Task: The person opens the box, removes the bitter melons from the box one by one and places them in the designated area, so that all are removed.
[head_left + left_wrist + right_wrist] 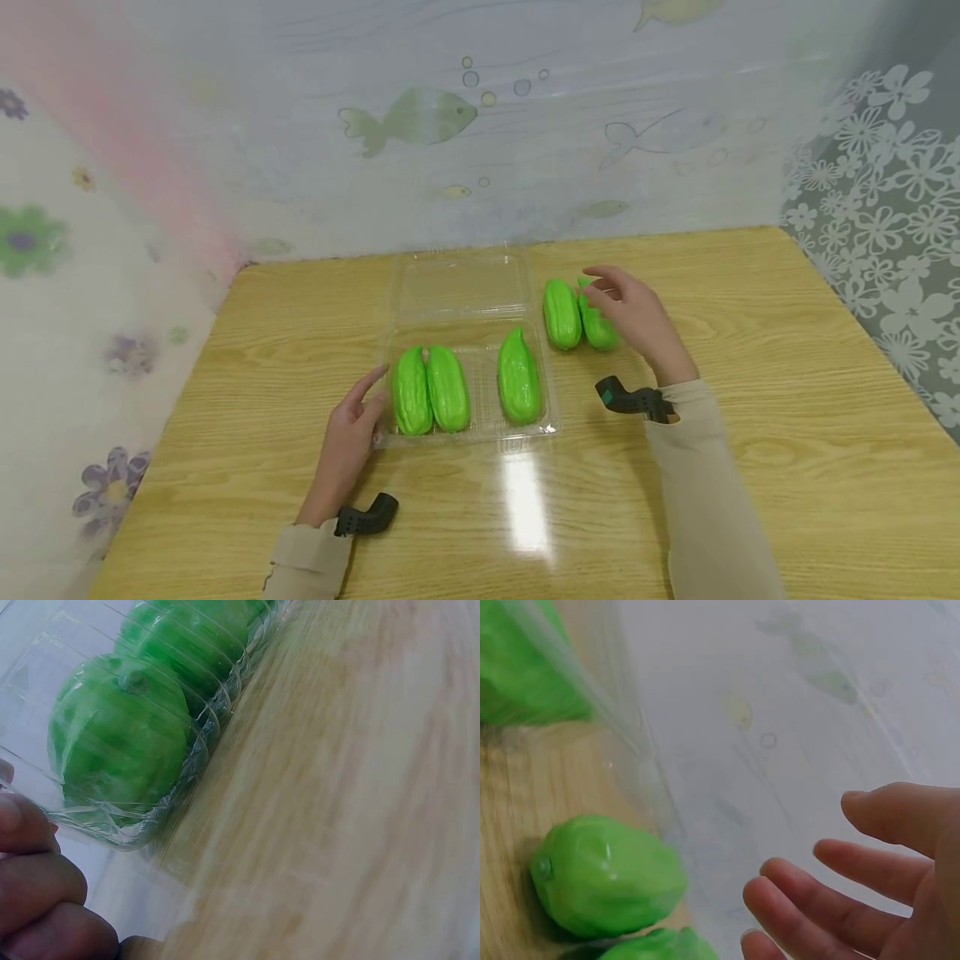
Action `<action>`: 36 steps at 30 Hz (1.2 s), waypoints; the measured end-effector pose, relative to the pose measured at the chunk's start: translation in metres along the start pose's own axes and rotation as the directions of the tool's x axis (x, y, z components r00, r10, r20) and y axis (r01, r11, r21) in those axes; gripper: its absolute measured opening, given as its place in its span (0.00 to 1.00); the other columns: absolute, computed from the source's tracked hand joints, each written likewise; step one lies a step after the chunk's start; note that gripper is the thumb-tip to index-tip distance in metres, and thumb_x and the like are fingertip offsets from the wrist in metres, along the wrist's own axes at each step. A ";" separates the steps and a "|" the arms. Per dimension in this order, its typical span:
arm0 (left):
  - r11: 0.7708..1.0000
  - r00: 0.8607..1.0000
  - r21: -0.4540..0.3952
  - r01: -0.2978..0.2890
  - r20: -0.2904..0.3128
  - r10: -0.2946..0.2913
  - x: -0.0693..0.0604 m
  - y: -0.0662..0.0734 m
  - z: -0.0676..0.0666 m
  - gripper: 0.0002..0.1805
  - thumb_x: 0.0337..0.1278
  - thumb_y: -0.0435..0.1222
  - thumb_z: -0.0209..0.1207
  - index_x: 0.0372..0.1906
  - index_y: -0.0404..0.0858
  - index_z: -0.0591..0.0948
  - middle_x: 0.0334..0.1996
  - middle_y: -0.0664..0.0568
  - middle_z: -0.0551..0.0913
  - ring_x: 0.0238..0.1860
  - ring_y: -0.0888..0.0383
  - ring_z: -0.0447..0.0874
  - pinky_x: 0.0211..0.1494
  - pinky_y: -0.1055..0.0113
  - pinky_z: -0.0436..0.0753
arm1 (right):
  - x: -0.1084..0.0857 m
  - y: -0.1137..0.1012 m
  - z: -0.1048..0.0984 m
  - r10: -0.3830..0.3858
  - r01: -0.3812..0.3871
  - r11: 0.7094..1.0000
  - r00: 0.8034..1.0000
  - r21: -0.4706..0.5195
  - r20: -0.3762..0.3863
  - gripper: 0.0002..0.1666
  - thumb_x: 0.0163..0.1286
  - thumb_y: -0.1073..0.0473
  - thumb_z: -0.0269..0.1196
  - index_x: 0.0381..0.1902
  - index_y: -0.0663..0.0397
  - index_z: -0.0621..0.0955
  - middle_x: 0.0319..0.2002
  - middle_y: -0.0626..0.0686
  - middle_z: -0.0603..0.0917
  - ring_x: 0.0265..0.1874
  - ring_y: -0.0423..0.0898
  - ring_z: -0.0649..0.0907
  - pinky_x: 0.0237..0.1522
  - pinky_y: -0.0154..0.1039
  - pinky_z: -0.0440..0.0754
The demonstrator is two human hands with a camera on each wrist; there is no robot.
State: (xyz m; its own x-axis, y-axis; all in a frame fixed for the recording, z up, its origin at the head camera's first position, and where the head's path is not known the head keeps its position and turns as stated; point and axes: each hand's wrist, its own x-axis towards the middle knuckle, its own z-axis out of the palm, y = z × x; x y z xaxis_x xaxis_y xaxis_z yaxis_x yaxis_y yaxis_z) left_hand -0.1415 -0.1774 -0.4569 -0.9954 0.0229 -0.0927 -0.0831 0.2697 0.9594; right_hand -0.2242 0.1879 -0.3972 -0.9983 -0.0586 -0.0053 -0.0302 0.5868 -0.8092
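Observation:
A clear plastic clamshell container [483, 392] lies with its lid [461, 283] laid back. Inside are three bright green, ribbed, vegetable-shaped pieces: two side by side at the left, the left one [412, 392] and its neighbour [448, 389], and one [519, 379] at the right. My left hand [351, 433] holds the container's left rim, thumb and fingers at its edge. Over two more green pieces, a left one [562, 314] and a right one [597, 317], hovers my right hand [633, 312]. Its fingers are spread and hold nothing; it partly covers the right piece.
A wood-grain table [787, 417] carries everything. Behind it stands a wall [555, 167] covered with fish-patterned film. Each wrist wears a dark camera mount, the left mount [367, 515] and the right mount [633, 398].

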 end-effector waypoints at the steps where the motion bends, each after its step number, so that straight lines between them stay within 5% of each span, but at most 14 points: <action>1: 1.000 1.000 0.000 0.000 -0.001 0.000 0.000 0.000 0.000 0.20 0.65 0.37 0.45 0.61 0.48 0.67 0.11 0.52 0.66 0.11 0.63 0.61 0.14 0.68 0.64 | 0.000 -0.002 0.001 -0.008 0.008 1.000 1.000 -0.016 0.005 0.32 0.64 0.36 0.49 0.61 0.43 0.66 0.50 0.52 0.73 0.46 0.49 0.75 0.45 0.48 0.71; 9: 1.000 1.000 0.010 0.002 -0.003 -0.002 -0.001 -0.002 0.001 0.20 0.65 0.39 0.45 0.61 0.49 0.67 0.11 0.52 0.66 0.12 0.62 0.61 0.15 0.68 0.65 | -0.002 -0.013 0.010 -0.066 0.069 0.996 0.996 -0.049 0.058 0.30 0.64 0.38 0.50 0.60 0.42 0.68 0.48 0.50 0.74 0.46 0.48 0.74 0.47 0.50 0.68; 20: 1.000 1.000 0.008 -0.001 -0.006 0.001 -0.001 -0.002 0.000 0.20 0.65 0.37 0.44 0.61 0.48 0.67 0.11 0.52 0.66 0.11 0.63 0.60 0.14 0.68 0.64 | -0.002 -0.023 0.029 -0.109 0.087 0.987 0.980 0.132 0.167 0.28 0.61 0.36 0.53 0.57 0.37 0.70 0.46 0.49 0.76 0.41 0.51 0.78 0.42 0.49 0.74; 27: 1.000 1.000 0.001 -0.001 -0.007 0.001 0.000 -0.003 0.001 0.20 0.65 0.37 0.45 0.61 0.47 0.67 0.11 0.52 0.66 0.11 0.62 0.61 0.15 0.68 0.65 | -0.005 -0.032 0.039 -0.183 0.134 0.967 0.957 0.216 0.224 0.23 0.65 0.45 0.54 0.57 0.40 0.70 0.44 0.48 0.76 0.41 0.52 0.78 0.42 0.51 0.74; 36: 1.000 1.000 0.001 -0.010 0.009 0.010 0.001 -0.002 0.000 0.21 0.66 0.37 0.45 0.62 0.46 0.66 0.11 0.52 0.66 0.11 0.62 0.62 0.15 0.68 0.65 | -0.013 -0.043 0.054 -0.221 0.169 0.965 0.935 0.199 0.277 0.23 0.66 0.46 0.53 0.58 0.42 0.69 0.51 0.46 0.73 0.44 0.49 0.77 0.41 0.48 0.75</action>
State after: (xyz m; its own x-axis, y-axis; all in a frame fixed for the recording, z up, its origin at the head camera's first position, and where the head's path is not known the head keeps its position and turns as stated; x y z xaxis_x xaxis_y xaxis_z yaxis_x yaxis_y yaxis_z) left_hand -0.1420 -0.1782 -0.4589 -0.9957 0.0348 -0.0855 -0.0730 0.2703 0.9600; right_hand -0.2076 0.1194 -0.3938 -0.9130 -0.4079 0.0108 -0.1874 0.3956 -0.8991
